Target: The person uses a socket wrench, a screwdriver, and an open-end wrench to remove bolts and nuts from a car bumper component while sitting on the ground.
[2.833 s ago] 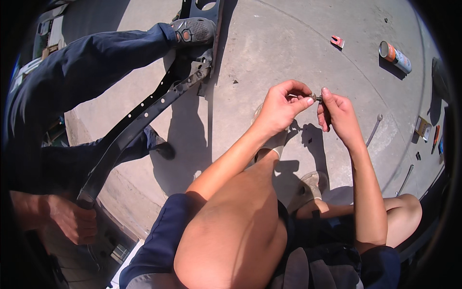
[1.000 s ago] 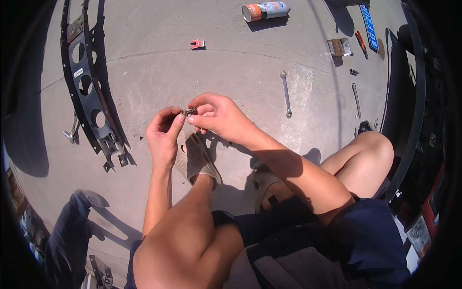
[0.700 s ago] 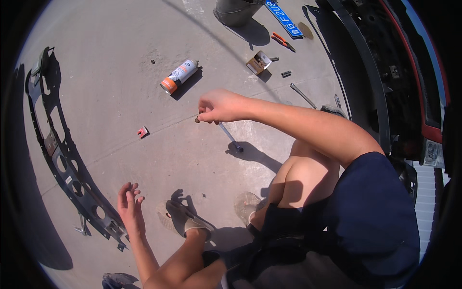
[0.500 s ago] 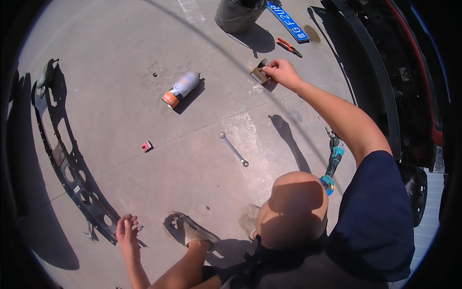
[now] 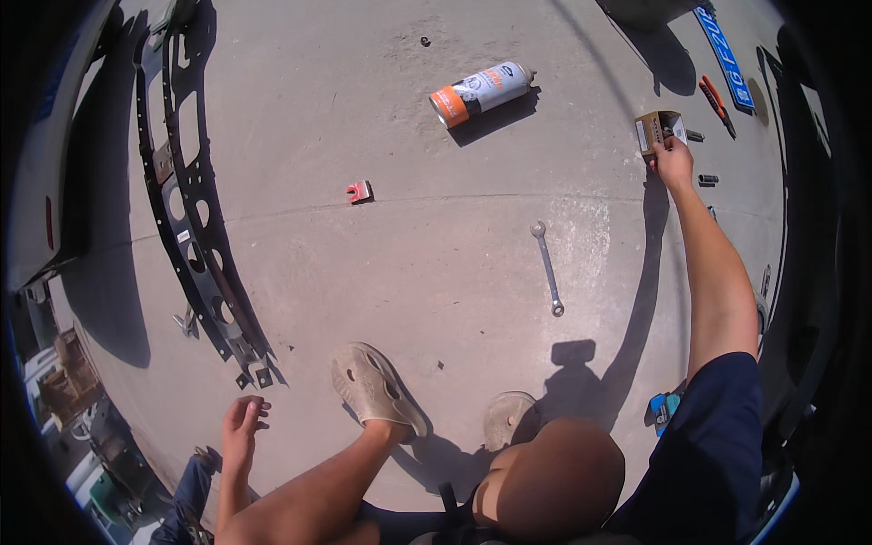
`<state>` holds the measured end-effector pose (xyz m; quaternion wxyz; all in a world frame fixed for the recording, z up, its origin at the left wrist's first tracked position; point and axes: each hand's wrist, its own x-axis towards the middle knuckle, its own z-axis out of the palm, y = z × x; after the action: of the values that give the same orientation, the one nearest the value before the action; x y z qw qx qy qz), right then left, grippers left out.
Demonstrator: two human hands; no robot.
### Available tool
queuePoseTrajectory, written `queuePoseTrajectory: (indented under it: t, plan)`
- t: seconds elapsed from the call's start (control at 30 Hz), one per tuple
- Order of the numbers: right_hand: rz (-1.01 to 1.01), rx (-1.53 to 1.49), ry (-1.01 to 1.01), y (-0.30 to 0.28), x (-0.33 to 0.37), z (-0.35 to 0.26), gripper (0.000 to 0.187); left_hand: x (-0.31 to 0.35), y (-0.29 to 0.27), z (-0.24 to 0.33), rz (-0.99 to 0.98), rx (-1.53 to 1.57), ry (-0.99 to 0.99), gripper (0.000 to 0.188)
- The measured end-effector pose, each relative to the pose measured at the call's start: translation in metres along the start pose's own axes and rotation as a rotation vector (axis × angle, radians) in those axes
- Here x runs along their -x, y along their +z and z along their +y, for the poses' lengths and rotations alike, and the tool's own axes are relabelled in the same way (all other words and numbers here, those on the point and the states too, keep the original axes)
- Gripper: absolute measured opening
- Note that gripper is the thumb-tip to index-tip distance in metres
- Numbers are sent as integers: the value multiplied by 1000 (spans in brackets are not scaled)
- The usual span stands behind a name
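At the far right, my right hand is closed on the near edge of a small brown cardboard box with an open top. Its fingertips reach into the box, and what they touch inside is hidden. A dark metal socket lies just right of the box, and another short dark socket lies nearer to me. My left hand hangs at the lower left, fingers loosely bent and apart, with nothing visible held. Its nearest thing is the lower end of a long black perforated metal beam on the ground.
A white-and-orange spray can, a combination wrench and a small red piece lie on concrete. Orange-handled pliers and a blue plate lie far right. A teal power tool is by my right sleeve.
The view has shifted, so the ground objects sit elsewhere in it. My right hand now grips the box's near edge, and the box stands turned. Sockets show beside it. My left hand remains loosely bent.
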<state>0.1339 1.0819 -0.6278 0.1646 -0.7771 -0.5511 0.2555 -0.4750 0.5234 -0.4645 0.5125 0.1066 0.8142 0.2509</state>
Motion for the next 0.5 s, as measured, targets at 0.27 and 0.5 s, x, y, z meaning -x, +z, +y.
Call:
queuePoseTrajectory:
  t: [0.27, 0.5]
  plan:
    - [-359, -28, -219, 54, 148, -52, 17, 5, 14, -46, -60, 140, -14, 22]
    - [-784, 542, -611, 96, 284, -155, 37, -16, 38, -69, -96, 42, -138, 17]
